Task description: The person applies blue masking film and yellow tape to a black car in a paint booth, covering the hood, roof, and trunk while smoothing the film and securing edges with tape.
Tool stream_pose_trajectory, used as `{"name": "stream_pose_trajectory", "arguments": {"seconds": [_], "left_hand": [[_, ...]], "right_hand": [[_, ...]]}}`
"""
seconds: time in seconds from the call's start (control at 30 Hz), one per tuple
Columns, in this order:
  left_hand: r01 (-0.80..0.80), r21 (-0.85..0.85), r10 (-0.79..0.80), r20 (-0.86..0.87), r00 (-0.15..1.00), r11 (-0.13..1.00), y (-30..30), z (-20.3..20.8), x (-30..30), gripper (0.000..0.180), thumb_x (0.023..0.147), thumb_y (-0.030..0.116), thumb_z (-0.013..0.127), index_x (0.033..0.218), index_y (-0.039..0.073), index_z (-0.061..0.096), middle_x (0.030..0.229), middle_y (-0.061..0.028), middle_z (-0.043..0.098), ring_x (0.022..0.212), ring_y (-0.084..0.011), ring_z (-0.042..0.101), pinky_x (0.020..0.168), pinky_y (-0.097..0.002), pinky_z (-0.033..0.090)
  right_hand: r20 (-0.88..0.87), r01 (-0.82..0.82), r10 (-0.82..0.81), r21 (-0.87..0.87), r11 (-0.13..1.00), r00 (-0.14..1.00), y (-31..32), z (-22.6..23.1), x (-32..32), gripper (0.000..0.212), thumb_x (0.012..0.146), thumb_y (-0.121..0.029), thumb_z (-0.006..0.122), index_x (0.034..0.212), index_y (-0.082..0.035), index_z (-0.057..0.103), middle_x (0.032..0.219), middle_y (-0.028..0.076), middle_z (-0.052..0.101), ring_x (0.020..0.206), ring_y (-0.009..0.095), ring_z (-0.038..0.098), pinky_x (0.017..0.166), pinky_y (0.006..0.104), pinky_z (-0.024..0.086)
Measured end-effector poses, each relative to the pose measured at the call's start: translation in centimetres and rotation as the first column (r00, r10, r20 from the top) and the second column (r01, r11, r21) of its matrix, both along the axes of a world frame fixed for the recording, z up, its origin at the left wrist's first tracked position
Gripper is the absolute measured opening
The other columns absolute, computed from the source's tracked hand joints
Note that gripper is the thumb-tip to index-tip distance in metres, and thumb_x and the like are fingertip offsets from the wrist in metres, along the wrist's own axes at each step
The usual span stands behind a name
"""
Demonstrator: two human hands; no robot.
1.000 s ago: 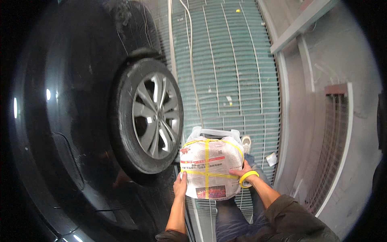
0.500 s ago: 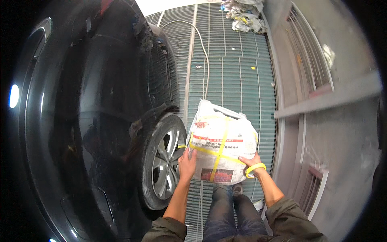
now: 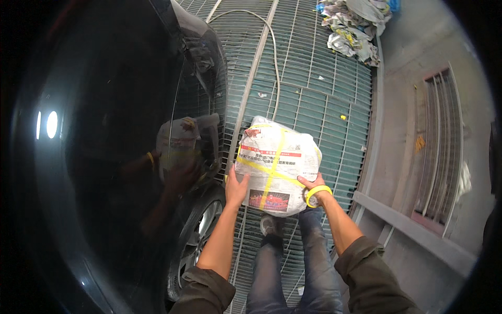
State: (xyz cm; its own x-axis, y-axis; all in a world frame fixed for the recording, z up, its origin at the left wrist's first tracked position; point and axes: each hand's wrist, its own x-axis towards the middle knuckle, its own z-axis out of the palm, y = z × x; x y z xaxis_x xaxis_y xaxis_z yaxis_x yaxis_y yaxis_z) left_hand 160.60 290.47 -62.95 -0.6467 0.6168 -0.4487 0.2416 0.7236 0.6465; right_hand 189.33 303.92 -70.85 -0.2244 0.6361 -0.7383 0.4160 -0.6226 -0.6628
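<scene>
Between my two hands is a rounded bundle (image 3: 277,166) wrapped in printed newspaper and crossed with yellow tape. My left hand (image 3: 237,187) is closed on its left edge, thumb on the near face and fingers mostly hidden behind. On the opposite edge, my right hand (image 3: 315,184) grips it with the thumb over the paper. A yellow ring (image 3: 321,188), which looks like a roll of tape, hangs round my right wrist. The bundle is held in front of my legs, above the grated floor (image 3: 308,104). What lies inside the paper is hidden.
A glossy dark car (image 3: 104,115) fills the left side, with its wheel (image 3: 201,230) low beside my left forearm. A pale hose (image 3: 276,63) curves over the floor ahead. Crumpled paper (image 3: 355,31) is piled far right. Along the right wall runs a metal beam (image 3: 418,233).
I have moved forward along the car, so its wheel now appears lower. Both hands keep hold of the bundle, which sits slightly higher and further left in view.
</scene>
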Motion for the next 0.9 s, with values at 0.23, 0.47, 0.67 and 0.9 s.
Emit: {"name": "stream_pose_trajectory", "arguments": {"seconds": [0.23, 0.47, 0.67, 0.9], "left_hand": [[0.175, -0.471, -0.316, -0.241, 0.918, 0.865, 3.1, -1.1, 0.0, 0.082, 0.093, 0.030, 0.070, 0.158, 0.000, 0.029, 0.165, -0.0250, 0.030, 0.152, -0.0451, 0.029, 0.124, -0.0506, 0.025], [-0.048, -0.249, -0.002, -0.197, 0.980, 0.967, -4.1, 12.7, 3.1, 0.073, 0.093, 0.030, 0.071, 0.152, 0.001, 0.041, 0.161, -0.0274, 0.035, 0.150, -0.0421, 0.034, 0.122, -0.0441, 0.030], [-0.295, -0.329, 0.318, 0.018, 0.948, 0.897, -12.7, 18.9, 7.9, 0.053, 0.102, 0.041, 0.057, 0.139, 0.003, 0.061, 0.135, -0.0240, 0.065, 0.130, -0.0386, 0.059, 0.110, -0.0430, 0.044], [-0.689, -0.071, 0.640, 0.450, 0.623, 0.721, -9.7, 17.8, 4.7, 0.073, 0.108, 0.061, 0.035, 0.139, 0.000, 0.062, 0.134, -0.0169, 0.068, 0.128, -0.0242, 0.061, 0.106, -0.0351, 0.044]], "right_hand": [[0.271, -0.273, 0.290, -0.097, 0.957, 0.918, 5.5, 0.0, -2.6, 0.110, 0.074, -0.041, 0.092, 0.151, 0.007, 0.030, 0.143, 0.027, 0.056, 0.131, 0.036, 0.057, 0.111, 0.0425, 0.045], [0.199, -0.348, 0.364, -0.113, 0.931, 0.910, 9.3, 3.5, 5.7, 0.088, 0.079, -0.032, 0.091, 0.146, -0.002, 0.042, 0.123, 0.022, 0.067, 0.107, 0.030, 0.068, 0.092, 0.0410, 0.056], [0.196, -0.079, 0.095, -0.089, 0.993, 0.976, 14.5, 3.9, 14.4, 0.057, 0.088, -0.016, 0.077, 0.135, -0.002, 0.049, 0.090, 0.012, 0.068, 0.075, 0.021, 0.066, 0.066, 0.0367, 0.057], [-0.144, -0.114, 0.085, -0.207, 0.972, 0.986, 20.7, 9.3, -0.9, 0.034, 0.096, -0.009, 0.070, 0.126, -0.003, 0.055, 0.086, 0.012, 0.071, 0.067, 0.023, 0.069, 0.055, 0.0352, 0.056]]}}
